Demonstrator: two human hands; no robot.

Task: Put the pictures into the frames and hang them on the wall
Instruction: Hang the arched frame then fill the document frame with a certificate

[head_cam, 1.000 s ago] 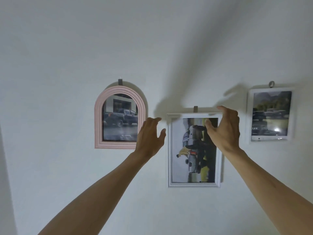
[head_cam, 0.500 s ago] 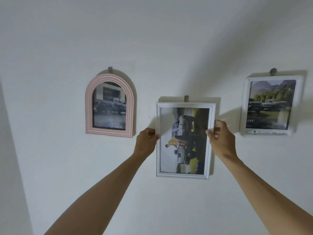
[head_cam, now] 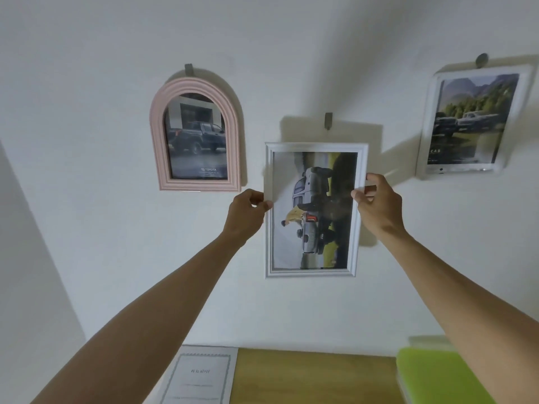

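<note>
White frame [head_cam: 315, 147] held against the wall, long axis vertical, its top edge just below the grey hook [head_cam: 328, 120] and apart from it. Left hand [head_cam: 248, 212] pinched the frame's left edge, right hand [head_cam: 376, 204] pinched its right edge, both grips level, above mid-height and about equally near. Judged: the hook lay straight up from the grips, so the frame wanted lifting onto it.

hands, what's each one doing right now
Left hand: pinching the left edge of the white frame.
Right hand: pinching its right edge.
</note>
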